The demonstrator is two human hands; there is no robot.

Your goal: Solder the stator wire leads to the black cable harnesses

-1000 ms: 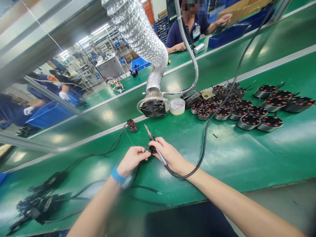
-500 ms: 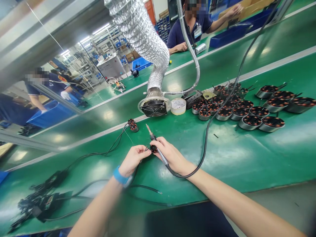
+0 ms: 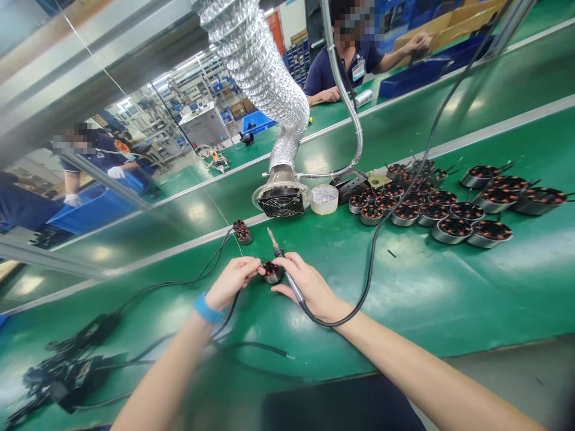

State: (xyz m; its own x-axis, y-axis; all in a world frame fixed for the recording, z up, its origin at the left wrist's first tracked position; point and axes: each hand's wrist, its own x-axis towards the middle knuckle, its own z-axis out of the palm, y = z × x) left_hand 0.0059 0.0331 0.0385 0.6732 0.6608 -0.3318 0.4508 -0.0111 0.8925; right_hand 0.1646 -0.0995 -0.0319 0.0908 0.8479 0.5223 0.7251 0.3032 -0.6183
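Note:
My left hand (image 3: 231, 282) is closed, its fingertips pinching a small round motor stator (image 3: 272, 272) with copper windings that sits on the green belt (image 3: 426, 287). My right hand (image 3: 308, 286) is closed round a soldering iron (image 3: 282, 263), thumb and fingers also touching the stator. The iron's tip points up and away from me, and its black cord (image 3: 372, 263) loops off to the upper right. Black wires (image 3: 227, 311) trail from the stator under my left wrist, which wears a blue band.
A fume extractor fan (image 3: 281, 200) on a foil duct stands just beyond my hands, beside a white tub (image 3: 324, 199). Several stators (image 3: 431, 206) crowd the right of the belt; two more (image 3: 241, 231) lie near the left. Tangled black cables (image 3: 67, 371) lie bottom left. A person (image 3: 350, 57) sits opposite.
The stator between my hands has been turned so its copper winding face shows. Both hands stayed in place; the view shifted slightly.

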